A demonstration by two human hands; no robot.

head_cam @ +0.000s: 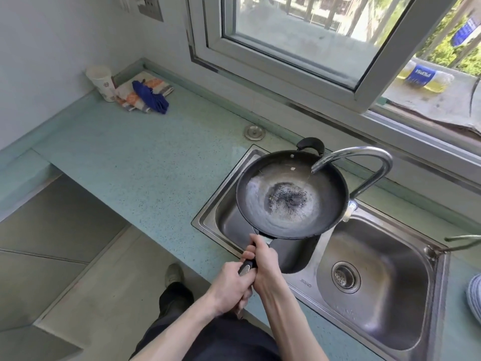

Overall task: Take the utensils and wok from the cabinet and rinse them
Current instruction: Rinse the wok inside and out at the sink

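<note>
A black wok [325, 204] hangs over the left basin of the steel double sink [221, 204], with water pooled and swirling in its bottom. Its long black handle [246, 267] points toward me. My left hand [229, 285] grips the handle's near end, and my right hand [265, 261] grips it closer to the pan. The curved chrome faucet [364, 157] reaches over the wok's far rim, and a thin stream falls from its spout into the pan. A small loop handle [311, 145] sticks out at the wok's far side. No utensils are in view.
The right basin [390, 277] has a drain strainer [345, 276]. A paper cup [101, 83], folded cloths and a blue rag [151, 97] lie in the counter's far left corner. A striped plate edge [473, 295] shows at the right. The open window holds a bottle [424, 78] on its sill.
</note>
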